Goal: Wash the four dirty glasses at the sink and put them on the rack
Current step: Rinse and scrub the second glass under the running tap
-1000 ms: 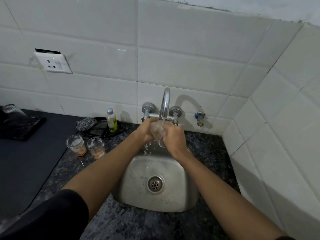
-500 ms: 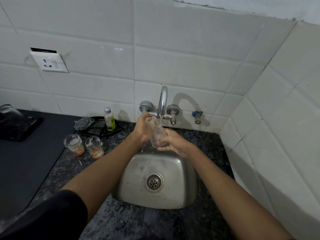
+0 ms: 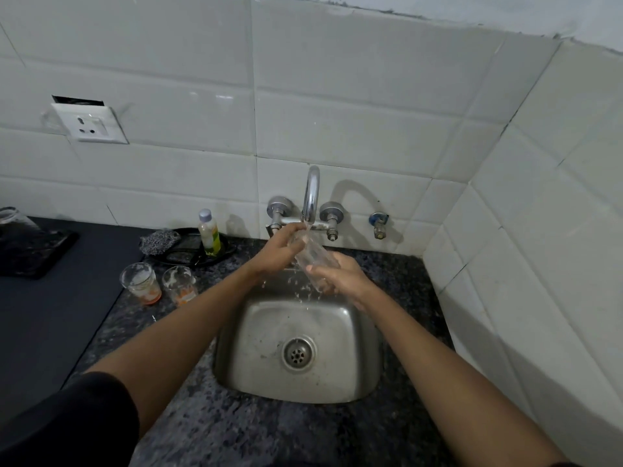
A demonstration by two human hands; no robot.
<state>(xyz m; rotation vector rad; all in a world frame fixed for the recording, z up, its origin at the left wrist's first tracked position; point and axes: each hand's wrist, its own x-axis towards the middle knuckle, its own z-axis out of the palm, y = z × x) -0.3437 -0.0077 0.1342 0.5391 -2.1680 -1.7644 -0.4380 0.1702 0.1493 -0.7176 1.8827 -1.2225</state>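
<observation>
A clear glass [image 3: 313, 256] is tilted under the running tap [image 3: 310, 193], over the back of the steel sink [image 3: 350, 335]. My left hand [image 3: 278, 252] grips its upper end near the spout. My right hand [image 3: 340, 274] holds its lower end from below. Water splashes off the glass into the sink. Two dirty glasses with orange residue [image 3: 141, 283] [image 3: 179, 284] stand on the granite counter left of the sink. A black rack [image 3: 32, 249] lies at the far left with a clear glass [image 3: 11, 217] on it.
A black dish [image 3: 188, 254] behind the dirty glasses holds a steel scrubber [image 3: 158, 241] and a small soap bottle [image 3: 209, 232]. A dark mat [image 3: 50, 325] covers the left counter. A blue valve [image 3: 379, 224] sticks out right of the tap. Tiled wall closes the right side.
My right hand has slid from around the glass's side down to its lower end, and the glass has tilted under the stream. My left hand stays at the top.
</observation>
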